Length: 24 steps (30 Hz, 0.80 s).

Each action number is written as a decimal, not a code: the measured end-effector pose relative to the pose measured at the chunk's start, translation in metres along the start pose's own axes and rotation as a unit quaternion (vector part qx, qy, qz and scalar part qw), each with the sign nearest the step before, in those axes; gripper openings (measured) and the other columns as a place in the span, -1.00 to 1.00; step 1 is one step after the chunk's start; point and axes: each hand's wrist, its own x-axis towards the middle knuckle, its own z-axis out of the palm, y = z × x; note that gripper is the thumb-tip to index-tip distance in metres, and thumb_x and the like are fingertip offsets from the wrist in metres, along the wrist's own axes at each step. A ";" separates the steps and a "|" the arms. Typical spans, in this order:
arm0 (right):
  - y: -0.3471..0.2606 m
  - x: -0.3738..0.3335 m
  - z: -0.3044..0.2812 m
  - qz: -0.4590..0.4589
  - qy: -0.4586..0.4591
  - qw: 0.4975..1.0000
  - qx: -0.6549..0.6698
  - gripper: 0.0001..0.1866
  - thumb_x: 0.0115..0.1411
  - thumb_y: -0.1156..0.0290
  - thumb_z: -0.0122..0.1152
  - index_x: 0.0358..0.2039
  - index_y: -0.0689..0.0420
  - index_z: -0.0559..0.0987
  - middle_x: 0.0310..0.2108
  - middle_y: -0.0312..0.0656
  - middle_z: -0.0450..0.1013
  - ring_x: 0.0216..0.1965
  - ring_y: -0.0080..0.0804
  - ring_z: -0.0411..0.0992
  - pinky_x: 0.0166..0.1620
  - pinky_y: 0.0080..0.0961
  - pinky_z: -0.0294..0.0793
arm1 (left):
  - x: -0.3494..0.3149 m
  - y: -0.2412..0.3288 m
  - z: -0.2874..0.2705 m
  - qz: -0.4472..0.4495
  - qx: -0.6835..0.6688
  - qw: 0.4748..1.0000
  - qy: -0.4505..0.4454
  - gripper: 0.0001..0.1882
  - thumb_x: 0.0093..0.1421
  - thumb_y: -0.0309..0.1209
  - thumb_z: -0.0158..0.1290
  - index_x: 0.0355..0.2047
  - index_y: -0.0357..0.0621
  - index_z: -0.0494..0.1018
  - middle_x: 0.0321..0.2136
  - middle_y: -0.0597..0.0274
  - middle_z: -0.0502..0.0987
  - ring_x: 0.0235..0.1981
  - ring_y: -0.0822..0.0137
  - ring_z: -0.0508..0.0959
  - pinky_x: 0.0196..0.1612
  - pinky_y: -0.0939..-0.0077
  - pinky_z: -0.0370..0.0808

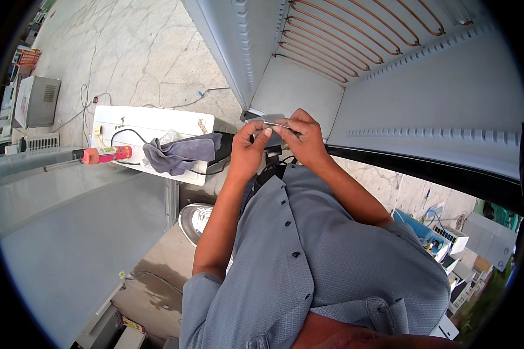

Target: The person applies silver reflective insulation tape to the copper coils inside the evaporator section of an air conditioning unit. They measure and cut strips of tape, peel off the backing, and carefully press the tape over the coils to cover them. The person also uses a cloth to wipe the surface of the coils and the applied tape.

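Note:
In front of my chest I pinch a thin, shiny grey strip (269, 118) with both hands; it looks like foil tape or a bent bit of sheet metal, and I cannot tell which. My left hand (250, 144) has its thumb and fingers closed on one end. On the other end, my right hand (306, 138) grips with thumb and fingertips. Just beyond is an open refrigerator cabinet (297, 87) with pale walls. Rows of copper tubing (332, 43) run along one of its inner walls.
At left a white panel-topped stand (174, 120) bears a purple-grey cloth (180, 152), a pink bottle (108, 154) and a brush (99, 135). A large glass-like door (81, 227) fills the lower left. A round metal basin (195, 221) sits below the stand. Cables (199, 96) cross the cracked floor.

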 end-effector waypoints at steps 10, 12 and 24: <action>-0.012 0.003 -0.005 0.111 0.000 0.970 0.215 -0.76 0.31 0.36 0.33 -0.23 0.34 0.65 -0.30 -0.22 0.58 -0.26 -0.56 0.50 -0.18 -0.56 0.49 | 0.000 0.005 0.002 -0.137 -0.083 0.983 -0.094 -0.44 0.28 -0.33 0.27 0.24 -0.21 0.38 -0.20 0.31 0.61 -0.14 0.53 0.51 -0.06 0.59 0.44; -0.009 0.006 -0.005 0.108 0.004 0.975 0.196 -0.75 0.32 0.34 0.33 -0.23 0.34 0.65 -0.35 -0.26 0.58 -0.31 -0.62 0.48 -0.22 -0.60 0.48 | 0.002 -0.010 0.000 -0.157 -0.090 0.976 -0.120 -0.48 0.31 -0.29 0.24 0.22 -0.20 0.43 -0.15 0.35 0.61 -0.07 0.51 0.50 0.02 0.55 0.42; 0.002 0.028 0.002 0.199 -0.037 0.947 0.251 -0.59 0.41 0.13 0.19 -0.11 0.30 0.63 -0.31 -0.17 0.63 -0.28 -0.51 0.56 -0.17 -0.51 0.55 | -0.003 -0.019 0.006 -0.201 -0.119 0.967 -0.104 -0.72 0.40 -0.25 0.13 -0.06 -0.19 0.61 -0.30 0.48 0.61 -0.30 0.64 0.49 -0.18 0.64 0.43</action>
